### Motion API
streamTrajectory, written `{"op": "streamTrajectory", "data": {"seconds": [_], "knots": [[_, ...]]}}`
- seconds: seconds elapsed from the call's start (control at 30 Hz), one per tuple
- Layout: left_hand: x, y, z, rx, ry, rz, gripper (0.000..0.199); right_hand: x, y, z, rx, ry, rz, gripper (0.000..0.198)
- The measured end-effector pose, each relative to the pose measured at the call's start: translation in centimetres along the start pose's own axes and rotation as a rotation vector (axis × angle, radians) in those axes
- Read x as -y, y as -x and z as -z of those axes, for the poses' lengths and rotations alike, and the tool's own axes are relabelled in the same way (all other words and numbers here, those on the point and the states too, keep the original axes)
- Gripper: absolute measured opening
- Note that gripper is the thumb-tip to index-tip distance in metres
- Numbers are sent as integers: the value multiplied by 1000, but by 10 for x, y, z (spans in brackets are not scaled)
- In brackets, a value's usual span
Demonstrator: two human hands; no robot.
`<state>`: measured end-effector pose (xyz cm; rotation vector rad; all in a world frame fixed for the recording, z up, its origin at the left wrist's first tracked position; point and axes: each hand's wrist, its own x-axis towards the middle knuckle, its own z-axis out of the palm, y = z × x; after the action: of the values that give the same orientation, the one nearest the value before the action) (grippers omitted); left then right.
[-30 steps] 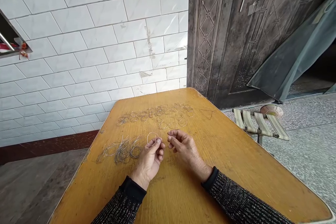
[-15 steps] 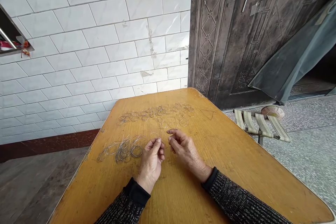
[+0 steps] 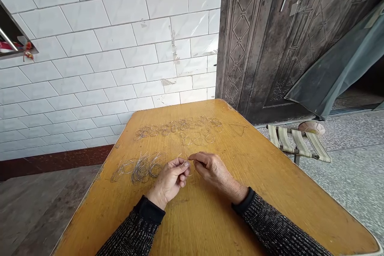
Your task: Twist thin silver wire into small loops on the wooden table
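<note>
My left hand (image 3: pixel 169 179) pinches a thin wire (image 3: pixel 191 173) between thumb and fingertips, above the middle of the table. A small curve of the wire shows between the two hands, and short ends stick up past the left thumb. Close on the right, my right hand (image 3: pixel 215 174) has its index finger stretched to the wire at the left fingertips, with the thumb bent below it. Its grip on the wire is partly hidden. Left of my hands lies a tangled bundle of grey wire coils (image 3: pixel 141 169). Farther back are rows of wire shaped into small loops (image 3: pixel 198 140).
The wooden table (image 3: pixel 255 192) narrows toward the white tiled wall (image 3: pixel 129 48). A bent wire piece (image 3: pixel 239 129) lies near its right edge. Right of it stand a folding stool with webbing straps (image 3: pixel 298 142), a round object (image 3: pixel 312 128) and a dark carved door (image 3: pixel 270 48).
My right index finger has come over to the left fingertips, so the hands are nearer each other. The wire between them now shows as a curve with ends pointing up.
</note>
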<state>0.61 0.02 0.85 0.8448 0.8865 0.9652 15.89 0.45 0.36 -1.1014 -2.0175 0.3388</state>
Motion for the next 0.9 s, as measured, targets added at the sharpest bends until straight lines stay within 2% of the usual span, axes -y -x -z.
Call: {"op": "streamTrajectory", "data": {"seconds": [0.17, 0.3, 0.37, 0.47, 0.53, 0.67, 0.77, 0.9], "knots": [[-3, 1, 2, 30, -16, 69, 23, 3, 0, 0, 24, 10, 18, 30], [-5, 1, 6, 70, -2, 119, 20, 3, 1, -2, -3, -65, -10, 25], [-5, 0, 8, 87, 16, 137, 19, 2, 0, -4, -10, -186, -70, 21], [-4, -1, 9, 75, 33, 148, 19, 0, -1, -7, 50, -483, -225, 18], [-2, -2, 8, 23, 21, 98, 21, -1, -2, -8, 88, -656, -324, 18], [-1, -3, 5, -93, -45, -91, 25, -2, -4, -10, 47, -831, -450, 22], [0, -2, 1, -147, -54, -170, 26, -2, -5, -11, 13, -881, -466, 27], [2, -2, -2, -161, -27, -182, 26, 3, -6, -10, -97, -940, -474, 31]]}}
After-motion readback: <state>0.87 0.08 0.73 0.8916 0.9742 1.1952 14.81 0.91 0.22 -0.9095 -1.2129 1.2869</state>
